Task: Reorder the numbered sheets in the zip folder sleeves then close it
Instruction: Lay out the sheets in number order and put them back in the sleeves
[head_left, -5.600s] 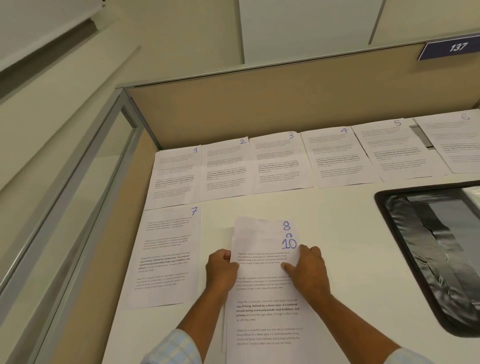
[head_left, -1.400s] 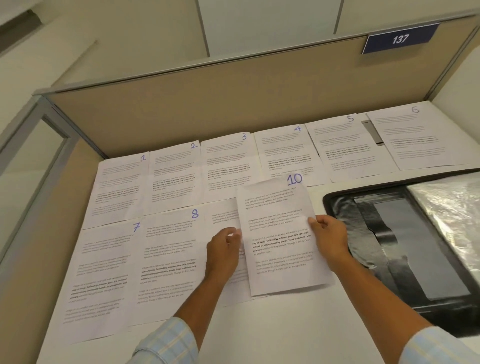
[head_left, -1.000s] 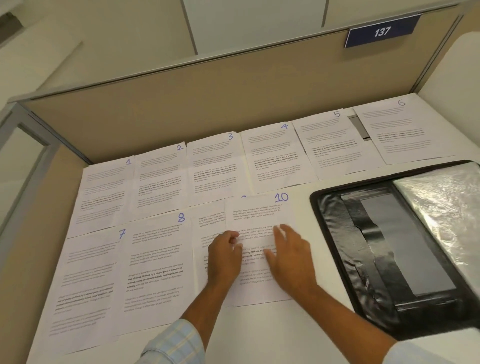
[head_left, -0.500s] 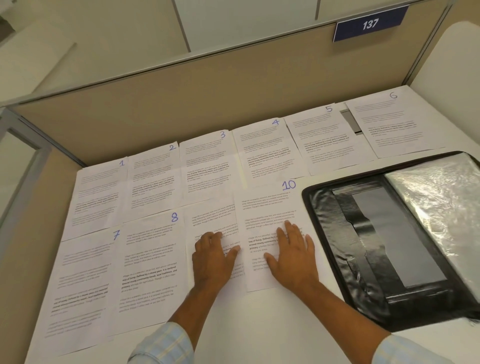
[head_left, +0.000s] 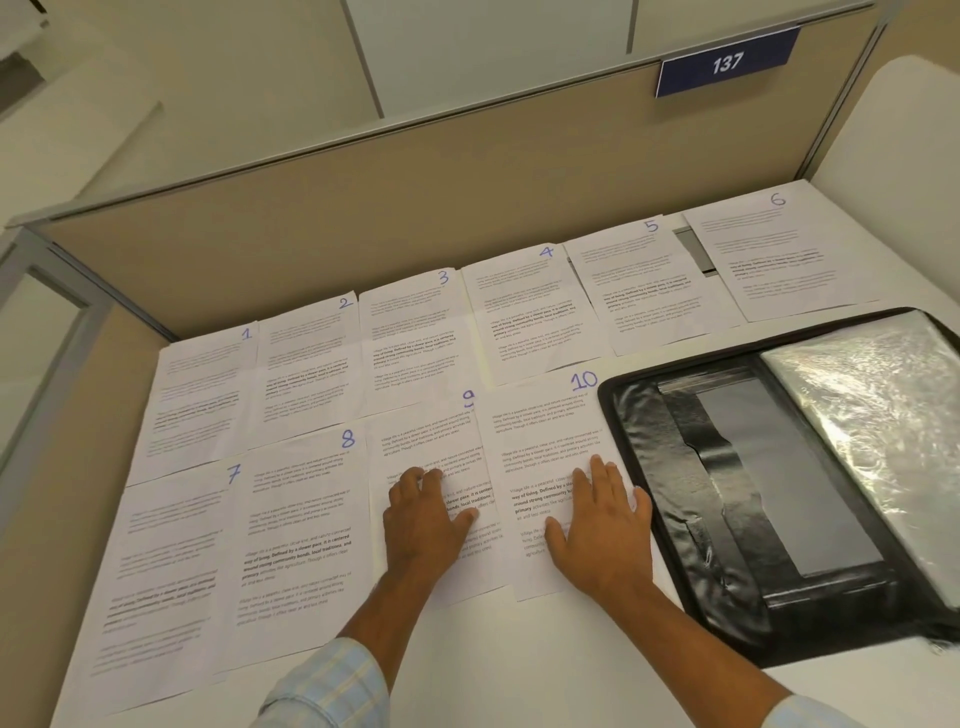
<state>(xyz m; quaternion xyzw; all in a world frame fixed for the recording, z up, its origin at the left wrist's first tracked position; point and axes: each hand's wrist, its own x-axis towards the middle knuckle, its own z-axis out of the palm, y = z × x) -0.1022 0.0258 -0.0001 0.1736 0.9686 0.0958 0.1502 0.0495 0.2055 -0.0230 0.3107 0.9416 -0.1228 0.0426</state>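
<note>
Ten numbered pages covered a white counter (head_left: 493, 670) as a person pressed both palms to the last two. The left hand (head_left: 423, 525) lay on sheet 9 (head_left: 426, 436) and the right hand (head_left: 602, 535) on sheet 10 (head_left: 545, 421). Each grip was apart, fingers straight and flat on the paper, clamped on nothing.

Sheet 10 overlapped the right edge of sheet 9, and its own right edge sat just beside the zip folder (head_left: 675, 519). In the same near row, sheet 8 (head_left: 301, 519) and sheet 7 (head_left: 166, 561) stretched toward the counter's left edge.

Along the far edge, a second row ran from sheet 1 (head_left: 202, 395) at the left to sheet 6 (head_left: 779, 254) near the far right corner, under a beige partition (head_left: 363, 223) bearing a blue plaque (head_left: 727, 62) marked 137.

The zip folder lay open at the counter's right edge, its black lining facing up. The clear sleeves (head_left: 883, 415) rested on its right half, and I could not tell whether any held paper.
</note>
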